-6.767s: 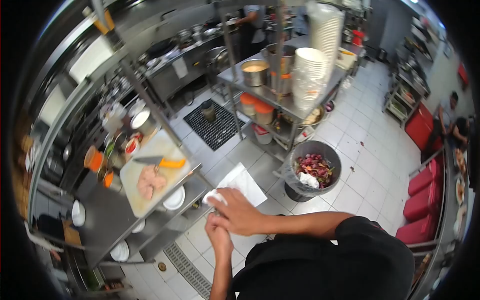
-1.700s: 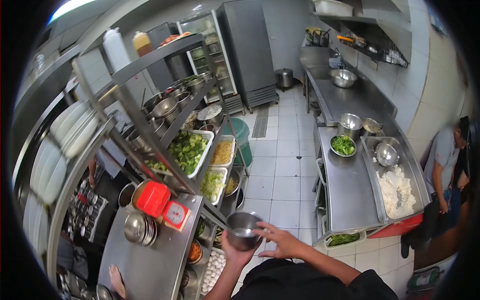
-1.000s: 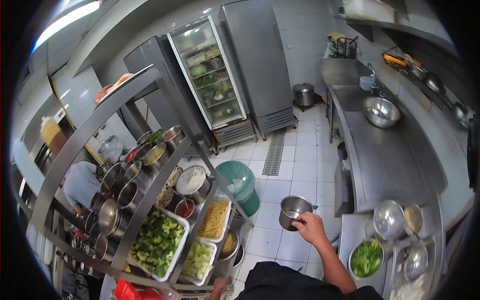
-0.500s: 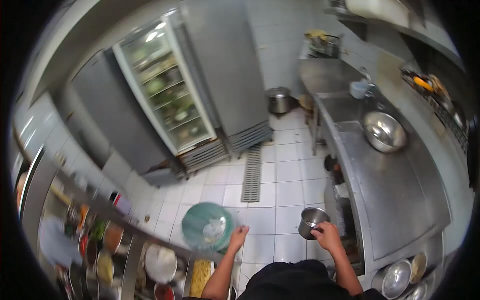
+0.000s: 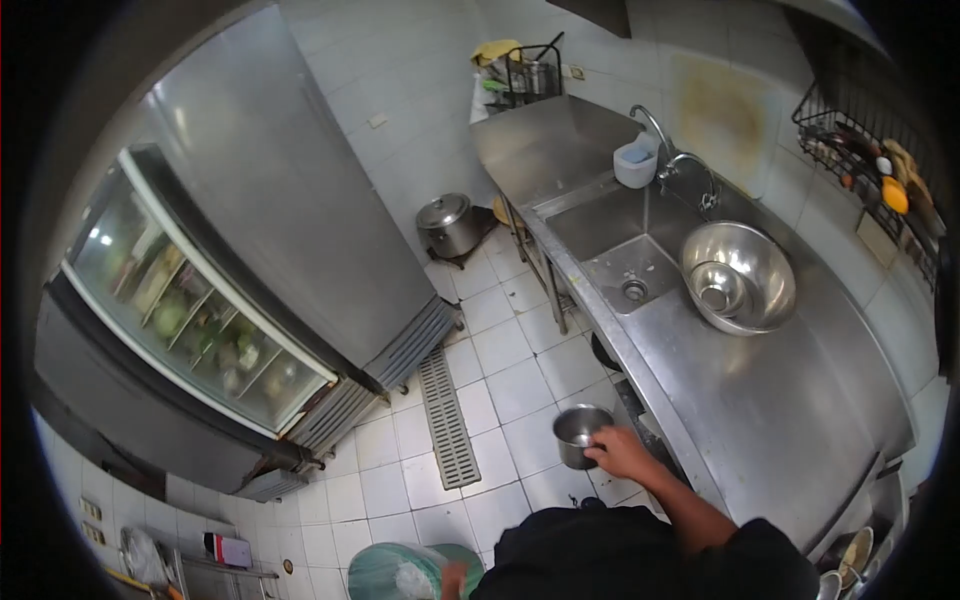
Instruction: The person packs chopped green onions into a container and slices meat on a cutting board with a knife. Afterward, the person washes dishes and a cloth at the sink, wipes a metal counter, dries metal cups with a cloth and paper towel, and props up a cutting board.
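Observation:
My right hand [image 5: 622, 455] grips a small steel pot [image 5: 578, 428] at its near right side. The pot hangs upright over the tiled floor, left of the counter's front edge, and looks empty inside. Low in the picture, my left hand [image 5: 453, 578] shows only in part, beside a green bin [image 5: 372, 574] with clear plastic in it. Its fingers cannot be made out.
To the right runs a steel counter [image 5: 800, 400] with a sink [image 5: 600, 220], a large steel bowl [image 5: 765, 270] and a white container [image 5: 635, 170]. A lidded pot [image 5: 448, 228] stands on the floor. Tall fridges [image 5: 280, 190] line the left. A drain grate [image 5: 449, 420] crosses the floor.
My view has swung right toward the sink, and the counter fills more of it. The pot stays in my right hand. My left hand has dropped to the lower edge.

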`<state>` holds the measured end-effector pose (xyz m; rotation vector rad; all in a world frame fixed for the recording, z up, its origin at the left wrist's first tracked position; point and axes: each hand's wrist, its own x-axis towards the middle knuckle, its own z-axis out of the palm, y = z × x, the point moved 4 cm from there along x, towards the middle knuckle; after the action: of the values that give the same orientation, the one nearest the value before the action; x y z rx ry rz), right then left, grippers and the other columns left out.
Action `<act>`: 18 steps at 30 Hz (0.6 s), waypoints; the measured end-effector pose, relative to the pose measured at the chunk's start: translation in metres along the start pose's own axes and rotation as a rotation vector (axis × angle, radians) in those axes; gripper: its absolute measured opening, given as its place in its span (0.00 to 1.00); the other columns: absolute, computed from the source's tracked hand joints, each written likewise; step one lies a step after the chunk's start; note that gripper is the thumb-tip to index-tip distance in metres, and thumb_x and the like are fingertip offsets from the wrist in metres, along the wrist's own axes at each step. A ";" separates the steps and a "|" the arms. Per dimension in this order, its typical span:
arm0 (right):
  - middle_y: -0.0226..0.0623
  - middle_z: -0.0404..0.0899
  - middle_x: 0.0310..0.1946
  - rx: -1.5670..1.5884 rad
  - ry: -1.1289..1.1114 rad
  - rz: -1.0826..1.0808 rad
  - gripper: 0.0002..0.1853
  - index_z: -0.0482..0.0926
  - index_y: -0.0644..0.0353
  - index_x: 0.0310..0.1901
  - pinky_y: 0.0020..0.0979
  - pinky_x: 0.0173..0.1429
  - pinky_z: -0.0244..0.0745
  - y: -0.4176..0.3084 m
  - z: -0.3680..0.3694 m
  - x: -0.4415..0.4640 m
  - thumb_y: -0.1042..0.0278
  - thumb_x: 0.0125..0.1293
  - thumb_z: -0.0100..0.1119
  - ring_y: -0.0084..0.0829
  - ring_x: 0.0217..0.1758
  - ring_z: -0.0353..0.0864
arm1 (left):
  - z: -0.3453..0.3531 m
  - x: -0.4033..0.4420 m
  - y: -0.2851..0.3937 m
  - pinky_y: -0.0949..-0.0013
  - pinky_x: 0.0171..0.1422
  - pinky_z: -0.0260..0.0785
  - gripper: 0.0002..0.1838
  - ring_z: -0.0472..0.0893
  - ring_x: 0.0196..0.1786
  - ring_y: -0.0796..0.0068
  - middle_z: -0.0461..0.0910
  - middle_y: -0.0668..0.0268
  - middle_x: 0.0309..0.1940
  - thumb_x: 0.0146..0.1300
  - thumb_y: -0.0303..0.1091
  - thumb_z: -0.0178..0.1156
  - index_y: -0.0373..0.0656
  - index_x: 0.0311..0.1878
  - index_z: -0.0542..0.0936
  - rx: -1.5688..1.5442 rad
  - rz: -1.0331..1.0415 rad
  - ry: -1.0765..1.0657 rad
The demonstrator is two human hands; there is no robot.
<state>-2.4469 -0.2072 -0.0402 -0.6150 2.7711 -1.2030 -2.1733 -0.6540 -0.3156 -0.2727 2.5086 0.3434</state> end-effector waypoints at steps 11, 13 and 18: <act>0.46 0.80 0.37 0.010 -0.151 -0.112 0.09 0.82 0.62 0.39 0.47 0.52 0.72 -0.014 0.040 0.327 0.66 0.65 0.58 0.50 0.45 0.79 | -0.104 0.146 -0.021 0.52 0.53 0.74 0.25 0.83 0.46 0.50 0.84 0.52 0.40 0.56 0.57 0.61 0.45 0.44 0.85 -0.539 -0.524 -0.032; 0.47 0.80 0.39 0.000 -0.203 -0.085 0.10 0.82 0.62 0.41 0.47 0.53 0.72 -0.023 0.047 0.366 0.66 0.65 0.57 0.50 0.47 0.79 | -0.144 0.197 -0.044 0.53 0.51 0.75 0.26 0.84 0.44 0.50 0.85 0.51 0.38 0.54 0.58 0.63 0.44 0.43 0.86 -0.504 -0.512 0.002; 0.48 0.81 0.40 0.162 -0.146 0.039 0.11 0.82 0.64 0.43 0.47 0.54 0.72 -0.013 0.049 0.442 0.65 0.65 0.58 0.52 0.48 0.79 | -0.319 0.420 -0.085 0.53 0.47 0.77 0.26 0.85 0.38 0.51 0.85 0.51 0.31 0.44 0.59 0.72 0.42 0.31 0.87 0.036 -0.264 0.335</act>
<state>-2.8384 -0.4175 -0.0196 -0.6052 2.5244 -1.3024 -2.6569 -0.8804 -0.3209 -0.6884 2.7548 0.1542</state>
